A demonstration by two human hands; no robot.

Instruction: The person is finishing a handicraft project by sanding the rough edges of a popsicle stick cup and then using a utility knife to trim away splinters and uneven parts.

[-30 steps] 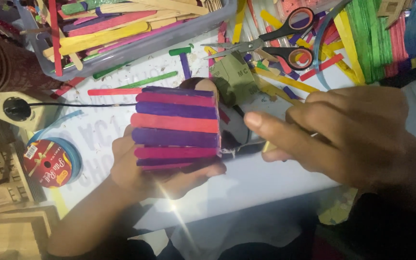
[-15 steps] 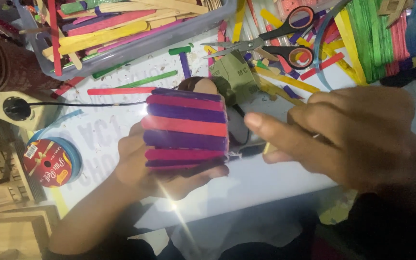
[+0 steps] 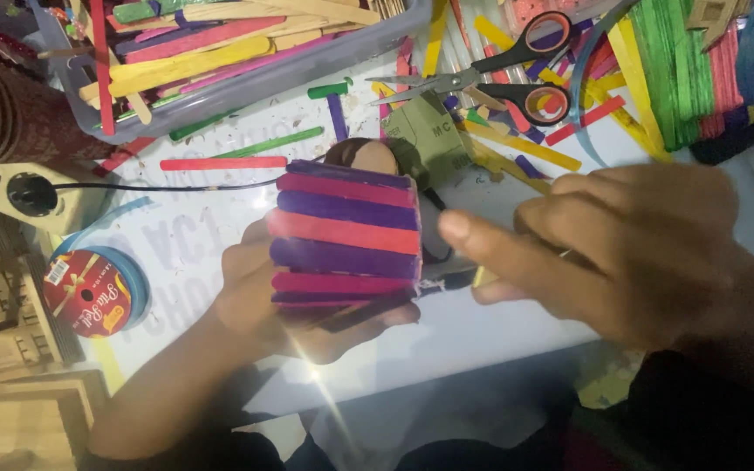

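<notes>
Left hand (image 3: 259, 301) cups stick-covered cup (image 3: 346, 235); right hand (image 3: 613, 249) pinches small yellowish piece; scissors (image 3: 490, 74) behind.

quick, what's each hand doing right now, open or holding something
Left hand: closed around the stick-covered cup, holding it on its side.
Right hand: fingers curled, pinching a small yellowish object; what it is cannot be told.

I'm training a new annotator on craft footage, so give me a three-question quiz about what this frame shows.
1. True or false: the left hand holds the stick-covered cup.
2. Which lies nearest the scissors? A) ribbon spool B) green stick stack C) power socket
3. What colour are the scissors' handles?

Key: 1 true; 2 B; 3 black with orange inside.
</notes>
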